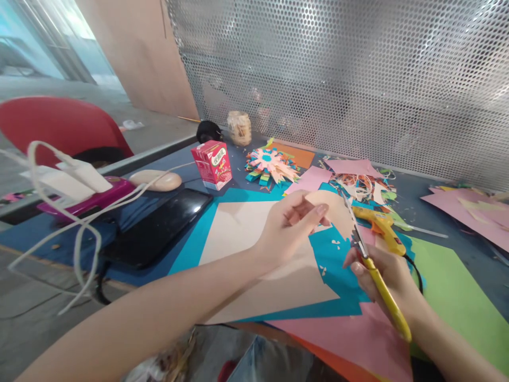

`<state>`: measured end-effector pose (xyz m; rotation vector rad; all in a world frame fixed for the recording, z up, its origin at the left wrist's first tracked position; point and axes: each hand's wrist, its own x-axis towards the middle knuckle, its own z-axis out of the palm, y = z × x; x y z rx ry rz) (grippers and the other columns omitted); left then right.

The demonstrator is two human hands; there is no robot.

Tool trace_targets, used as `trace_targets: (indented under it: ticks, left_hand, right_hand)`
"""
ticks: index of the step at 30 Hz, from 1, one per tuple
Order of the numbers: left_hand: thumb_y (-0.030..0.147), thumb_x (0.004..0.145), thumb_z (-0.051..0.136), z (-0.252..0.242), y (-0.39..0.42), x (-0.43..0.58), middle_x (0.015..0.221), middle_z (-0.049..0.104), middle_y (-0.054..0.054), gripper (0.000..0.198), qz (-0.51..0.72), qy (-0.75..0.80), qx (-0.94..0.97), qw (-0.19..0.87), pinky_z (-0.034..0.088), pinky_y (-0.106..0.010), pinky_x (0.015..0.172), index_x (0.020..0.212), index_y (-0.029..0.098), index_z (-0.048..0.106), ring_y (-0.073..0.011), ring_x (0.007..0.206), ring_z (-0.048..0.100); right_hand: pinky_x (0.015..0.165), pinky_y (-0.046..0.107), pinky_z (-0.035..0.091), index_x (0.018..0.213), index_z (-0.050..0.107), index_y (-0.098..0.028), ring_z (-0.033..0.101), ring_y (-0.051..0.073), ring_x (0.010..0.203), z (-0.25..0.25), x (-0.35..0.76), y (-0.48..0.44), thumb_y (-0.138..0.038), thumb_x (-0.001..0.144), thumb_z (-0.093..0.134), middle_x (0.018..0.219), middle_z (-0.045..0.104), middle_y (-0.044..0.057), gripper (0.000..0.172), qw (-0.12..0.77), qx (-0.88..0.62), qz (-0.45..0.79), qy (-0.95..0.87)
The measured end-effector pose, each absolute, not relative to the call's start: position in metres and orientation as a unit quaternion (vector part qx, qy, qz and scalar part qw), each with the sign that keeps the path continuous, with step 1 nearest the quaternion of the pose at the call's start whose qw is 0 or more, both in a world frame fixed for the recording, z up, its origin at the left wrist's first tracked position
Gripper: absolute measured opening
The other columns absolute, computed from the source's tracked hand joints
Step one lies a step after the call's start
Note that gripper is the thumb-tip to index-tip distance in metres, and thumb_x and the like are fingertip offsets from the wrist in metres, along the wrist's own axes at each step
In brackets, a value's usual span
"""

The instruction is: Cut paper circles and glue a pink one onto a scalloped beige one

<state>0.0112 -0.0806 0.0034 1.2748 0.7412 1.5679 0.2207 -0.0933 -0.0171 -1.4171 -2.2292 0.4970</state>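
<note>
Between thumb and fingers, my left hand (292,217) pinches a cream paper piece (334,207) with a rounded edge. My right hand (387,273) is closed around yellow-handled scissors (382,294), whose metal blades point up and away from me at the paper's right edge. Whether the blades are cutting into it I cannot tell. Below the hands lie a large cream sheet (238,233) and blue paper (338,260) with small cream scraps on it. A yellow glue gun (382,225) rests just beyond my right hand.
A layered paper flower (270,162), a pink drink carton (212,164) and a jar (239,127) stand towards the back. Paper scraps (361,185) are heaped beside the flower. At left are a black tablet-like device (159,228), a power strip (87,196) and looping white cables (81,223). Green paper (453,286) lies right.
</note>
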Motion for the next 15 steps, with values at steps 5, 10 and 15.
trace_targets:
  ticks: [5,10,15]
  left_hand:
    - [0.049,0.073,0.074,0.0003,-0.0818,0.0133,0.058,0.058,0.001,0.041,0.612,0.275,0.561,0.485,0.037,-0.022,0.044,0.06,0.017,0.052,-0.0082,0.049,0.053]
    - [0.047,0.076,0.072,0.0011,-0.0855,0.0144,0.058,0.061,0.0,0.036,0.594,0.254,0.579,0.497,0.038,-0.021,0.046,0.066,0.015,0.059,-0.0077,0.052,0.052]
    - [0.045,0.076,0.073,-0.0006,-0.0829,0.0142,0.06,0.067,-0.004,0.036,0.593,0.258,0.547,0.531,0.036,-0.02,0.041,0.063,0.015,0.058,-0.0077,0.048,0.053]
  right_hand:
    - [0.044,0.024,0.034,0.073,0.062,-0.023,0.046,0.014,0.046,-0.0161,0.2215,-0.0931,-0.059,0.087,0.046,0.053,0.054,0.001,0.041,0.209,-0.509,0.176,-0.817]
    - [0.046,0.024,0.035,0.071,0.06,-0.022,0.047,0.015,0.048,-0.0173,0.2203,-0.0937,-0.061,0.086,0.045,0.052,0.053,0.002,0.044,0.206,-0.506,0.177,-0.819]
    - [0.045,0.024,0.033,0.07,0.058,-0.022,0.045,0.014,0.045,-0.0194,0.2175,-0.0959,-0.061,0.088,0.043,0.049,0.049,0.0,0.045,0.22,-0.524,0.163,-0.806]
